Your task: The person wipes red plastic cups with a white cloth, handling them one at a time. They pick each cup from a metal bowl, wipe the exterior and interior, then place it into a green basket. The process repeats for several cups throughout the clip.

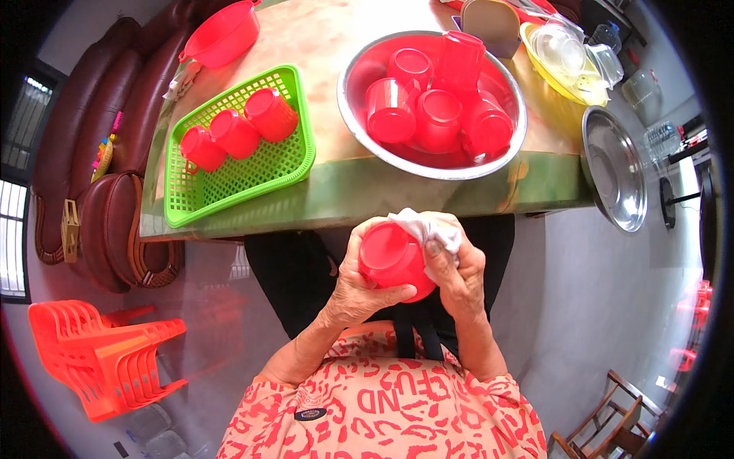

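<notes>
We held the red plastic cup (391, 260) just below the green table (336, 191) edge, left hand (358, 284) fingers curled round its base, right hand (457, 275) fingers pinching a white cloth (428, 228) vs the rim—best w/ steady grip, rotating cup.

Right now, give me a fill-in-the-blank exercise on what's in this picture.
1. The left hand holds a red ____.
2. The right hand presses a white ____ against it.
3. The green basket holds ____ red cups.
4. The other red cups sit in a round metal ____ on the table.

Missing words: cup; cloth; three; bowl
</notes>
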A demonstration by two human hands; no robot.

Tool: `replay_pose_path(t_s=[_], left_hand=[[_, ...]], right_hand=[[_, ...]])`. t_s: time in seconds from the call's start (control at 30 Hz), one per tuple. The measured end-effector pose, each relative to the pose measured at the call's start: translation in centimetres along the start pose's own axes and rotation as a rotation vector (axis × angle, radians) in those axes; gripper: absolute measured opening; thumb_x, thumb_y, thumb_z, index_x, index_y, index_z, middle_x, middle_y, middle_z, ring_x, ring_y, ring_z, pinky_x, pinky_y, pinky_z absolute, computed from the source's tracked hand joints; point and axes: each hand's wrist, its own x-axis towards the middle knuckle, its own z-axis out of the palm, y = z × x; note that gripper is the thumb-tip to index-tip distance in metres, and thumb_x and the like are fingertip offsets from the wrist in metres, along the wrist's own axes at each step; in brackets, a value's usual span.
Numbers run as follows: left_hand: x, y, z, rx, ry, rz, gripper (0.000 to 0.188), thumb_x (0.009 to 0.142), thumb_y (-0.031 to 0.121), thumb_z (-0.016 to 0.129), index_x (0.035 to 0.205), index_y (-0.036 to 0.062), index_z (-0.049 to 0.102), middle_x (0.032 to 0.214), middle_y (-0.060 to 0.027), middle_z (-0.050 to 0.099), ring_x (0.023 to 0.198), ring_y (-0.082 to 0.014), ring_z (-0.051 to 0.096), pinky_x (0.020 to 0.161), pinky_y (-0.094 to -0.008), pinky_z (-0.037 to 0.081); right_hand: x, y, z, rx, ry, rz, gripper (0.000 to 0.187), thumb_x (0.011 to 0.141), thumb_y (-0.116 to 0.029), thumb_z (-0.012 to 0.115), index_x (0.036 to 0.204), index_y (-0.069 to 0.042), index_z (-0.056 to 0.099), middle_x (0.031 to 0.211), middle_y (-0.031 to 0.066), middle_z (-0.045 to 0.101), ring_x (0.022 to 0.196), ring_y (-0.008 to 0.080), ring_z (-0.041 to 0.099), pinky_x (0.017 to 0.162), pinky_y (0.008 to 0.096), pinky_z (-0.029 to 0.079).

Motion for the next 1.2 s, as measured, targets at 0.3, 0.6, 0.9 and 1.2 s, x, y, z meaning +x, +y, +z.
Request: replay_pose_path(t_s=[0.3, 0.6, 0.9, 1.2], left_hand=[[-0.2, 0.9, 0.2, 0.306, 0.044, 0.075, 0.092, 0.059, 0.009, 0.089, 0.135, 0.0050, 0.037, 0.126, -0.0087, 0.053, 0.118, -0.0185, 0.051, 0.102, -0.0343, 0.041], [-0.6, 0.5, 0.7, 0.722, 0.135, 0.290, 0.083, 0.057, 0.011, 0.088, 0.128, 0.0049, 0.045, 0.119, -0.0102, 0.054, 0.111, -0.0225, 0.055, 0.097, -0.0342, 0.045], [-0.9, 0.6, 1.1, 0.851, 0.143, 0.359, 0.074, 0.055, 0.008, 0.084, 0.122, 0.0068, 0.052, 0.115, -0.0112, 0.055, 0.106, -0.0314, 0.049, 0.093, -0.0405, 0.042], [-0.9, 0.1, 0.7, 0.887, 0.107, 0.385, 0.074, 0.056, 0.012, 0.085, 0.122, 0.0058, 0.053, 0.116, -0.0115, 0.056, 0.106, -0.0314, 0.048, 0.093, -0.0408, 0.041]], right_hand=[[-1.4, -0.4, -0.9, -0.390, -0.013, -0.351, 0.036, 0.072, 0.003, 0.066, 0.108, -0.001, 0.065, 0.098, 0.0157, 0.059, 0.084, 0.0252, 0.060, 0.072, 0.0305, 0.048], [-2.5, -1.1, -1.4, -0.529, 0.075, -0.393, 0.044, 0.066, 0.005, 0.069, 0.109, -0.002, 0.066, 0.098, 0.0139, 0.055, 0.078, 0.0239, 0.058, 0.067, 0.0298, 0.048], [-2.7, -1.9, -1.2, -0.711, -0.178, -0.432, 0.036, 0.069, -0.004, 0.072, 0.105, -0.005, 0.068, 0.095, 0.0136, 0.055, 0.076, 0.0235, 0.058, 0.061, 0.0312, 0.050], [-2.5, -1.9, -0.9, -0.722, -0.191, -0.456, 0.034, 0.065, -0.006, 0.073, 0.098, -0.005, 0.068, 0.093, 0.0103, 0.058, 0.077, 0.0250, 0.057, 0.063, 0.0327, 0.050]])
